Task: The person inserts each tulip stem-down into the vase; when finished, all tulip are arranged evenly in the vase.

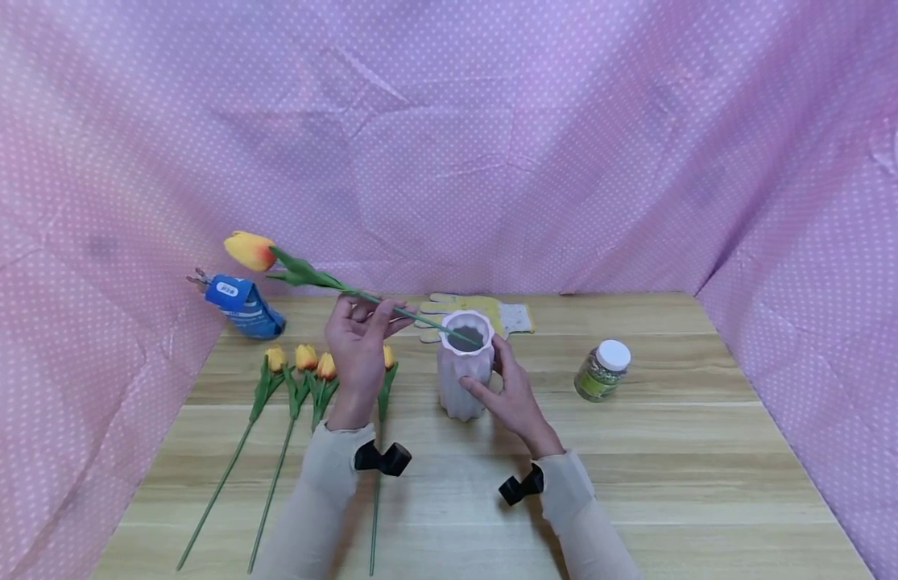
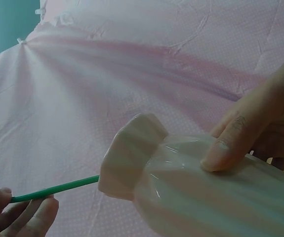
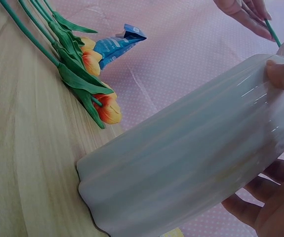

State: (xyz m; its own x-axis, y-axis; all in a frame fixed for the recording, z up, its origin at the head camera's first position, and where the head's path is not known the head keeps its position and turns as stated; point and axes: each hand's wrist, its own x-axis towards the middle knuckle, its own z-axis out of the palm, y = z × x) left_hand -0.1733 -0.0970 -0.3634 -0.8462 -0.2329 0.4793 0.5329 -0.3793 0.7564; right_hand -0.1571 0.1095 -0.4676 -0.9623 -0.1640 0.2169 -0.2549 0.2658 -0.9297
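My left hand (image 1: 359,345) pinches the green stem of a yellow-orange artificial tulip (image 1: 250,250), whose bloom points up and to the left. The stem's lower end reaches into the mouth of a white fluted vase (image 1: 465,379), as the left wrist view also shows with the stem (image 2: 67,186) passing behind the rim. Around the vase's right side curls my right hand (image 1: 512,392), thumb on the front and fingers behind. The vase (image 3: 181,148) stands on the table. How deep the stem goes inside is hidden.
Several more tulips (image 1: 231,467) lie on the wooden table (image 1: 673,483), left of the vase. A blue packet (image 1: 247,308) with brown sticks poking out stands at the back left. Behind the vase lies a yellow-white glove (image 1: 517,317). A white-lidded jar (image 1: 602,370) is at right.
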